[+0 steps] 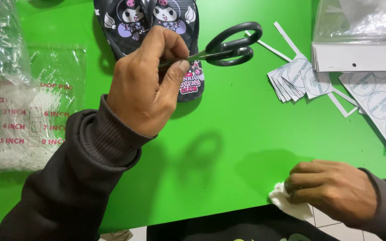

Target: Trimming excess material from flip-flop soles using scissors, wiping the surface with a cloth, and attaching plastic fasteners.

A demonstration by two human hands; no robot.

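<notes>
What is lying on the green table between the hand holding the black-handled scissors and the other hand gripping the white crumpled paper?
Nothing: in the head view, only bare green table with shadows lies between the left hand holding the black-handled scissors and the right hand on the white crumpled paper.

A small packing or craft workbench. The bright green tabletop (246,134) holds cut round paper labels (298,78), printed label sheets (380,102) and a clear bag of white plastic loop pins (23,129).

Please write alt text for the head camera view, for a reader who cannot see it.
Over a green table, the left hand holds black-handled scissors by the blades, above a black cartoon-print sandal. The right hand grips a white crumpled paper at the table's edge.
</notes>
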